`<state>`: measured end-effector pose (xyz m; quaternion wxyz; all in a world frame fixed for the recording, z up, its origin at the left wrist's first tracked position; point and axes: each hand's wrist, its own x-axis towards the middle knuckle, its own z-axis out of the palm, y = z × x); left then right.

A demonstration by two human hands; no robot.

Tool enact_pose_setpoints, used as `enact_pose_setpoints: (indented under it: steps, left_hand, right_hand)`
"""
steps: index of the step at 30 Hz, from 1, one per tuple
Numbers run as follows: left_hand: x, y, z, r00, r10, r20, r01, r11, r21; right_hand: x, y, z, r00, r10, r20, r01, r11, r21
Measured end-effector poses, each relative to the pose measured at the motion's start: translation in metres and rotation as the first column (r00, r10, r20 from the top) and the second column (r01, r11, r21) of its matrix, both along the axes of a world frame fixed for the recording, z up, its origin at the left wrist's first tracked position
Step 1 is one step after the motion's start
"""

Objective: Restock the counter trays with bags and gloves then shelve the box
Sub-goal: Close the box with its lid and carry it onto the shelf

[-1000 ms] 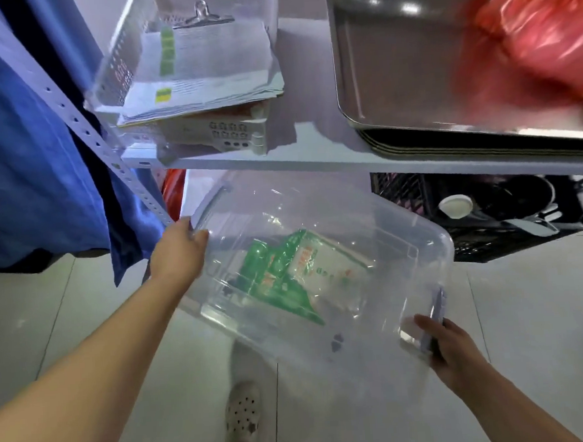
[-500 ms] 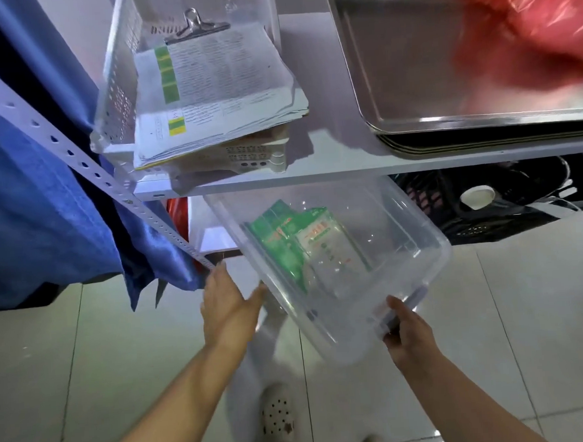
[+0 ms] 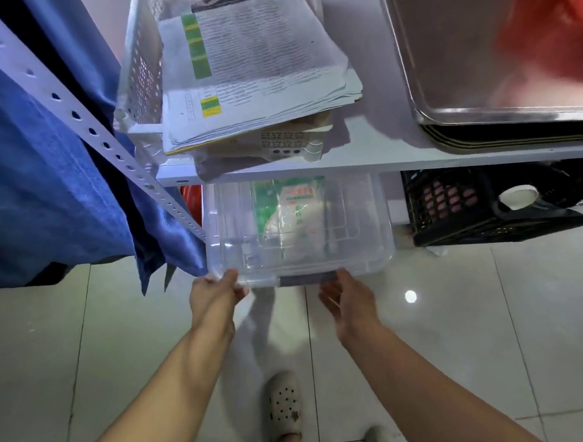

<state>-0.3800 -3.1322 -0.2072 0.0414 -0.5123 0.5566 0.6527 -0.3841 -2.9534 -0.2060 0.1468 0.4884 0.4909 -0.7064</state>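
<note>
The clear plastic box (image 3: 353, 251) lies level in the space under the white shelf board (image 3: 382, 162), its far half hidden beneath the board. Inside it lies a green and white packet (image 3: 293, 214). My left hand (image 3: 216, 295) grips the box's near left corner at the rim. My right hand (image 3: 349, 297) reaches to the near edge with fairly straight fingers, its fingertips touching beside the grey handle (image 3: 304, 278).
On the shelf board stand a white basket (image 3: 138, 76) holding clipped papers (image 3: 257, 69) and a steel tray (image 3: 462, 73) with a red bag (image 3: 551, 27). A black crate (image 3: 453, 211) sits right of the box. Blue cloth (image 3: 42, 185) hangs by the perforated post (image 3: 82, 121). My white clogs (image 3: 284, 405) stand on the tiled floor.
The box has gone from tilted in the air to level and further in under the shelf. Both hands have shifted from its sides to its near edge.
</note>
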Motion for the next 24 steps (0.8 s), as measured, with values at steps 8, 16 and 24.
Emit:
enact_pose_setpoints:
  steps: [8, 16, 24]
  left_hand:
    - [-0.047, -0.019, -0.013, 0.992, 0.058, -0.111, -0.060, 0.998, -0.022]
    - [-0.090, -0.025, -0.017, 0.986, 0.111, -0.127, -0.106, 0.994, 0.041]
    - [-0.095, -0.023, -0.016, 0.996, 0.037, -0.082, -0.040, 0.999, -0.033]
  right_hand:
    - [-0.053, 0.010, -0.002, 0.988, 0.030, -0.152, -0.010, 0.991, 0.135]
    - [-0.096, 0.002, 0.001, 0.985, 0.049, -0.164, -0.044, 0.998, 0.038]
    - [-0.099, 0.009, 0.006, 0.985, 0.137, -0.109, -0.128, 0.988, 0.084]
